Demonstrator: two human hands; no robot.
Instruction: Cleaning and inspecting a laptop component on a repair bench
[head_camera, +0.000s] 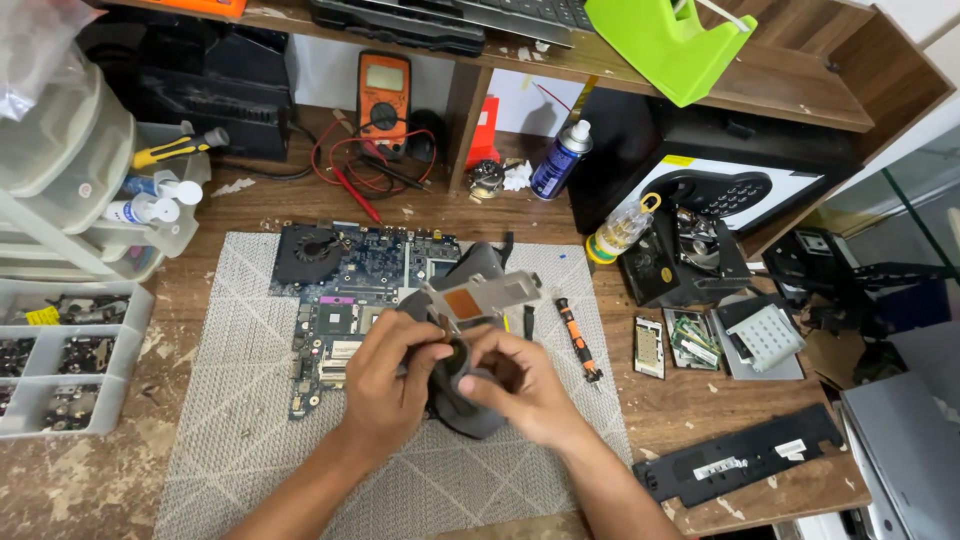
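My left hand (393, 372) and my right hand (517, 382) meet over a grey patterned mat (230, 420). Together they grip a metal heatsink piece (490, 297) with a copper pad, wrapped below in a dark grey cloth (468, 412). The fingers of both hands pinch at the middle of this piece. Beneath and to the left lies a blue laptop motherboard (345, 300) with a black fan (304, 254) at its top left corner. An orange-handled screwdriver (576, 338) lies on the mat just right of my right hand.
A clear parts organiser (60, 350) and stacked plastic bins stand at the left. An orange multimeter (384, 95) with red leads, a spray can (560, 160) and a small bottle (620, 230) sit behind. Memory modules (690, 340), black plastic parts (740, 455) and a laptop shell (905, 450) fill the right.
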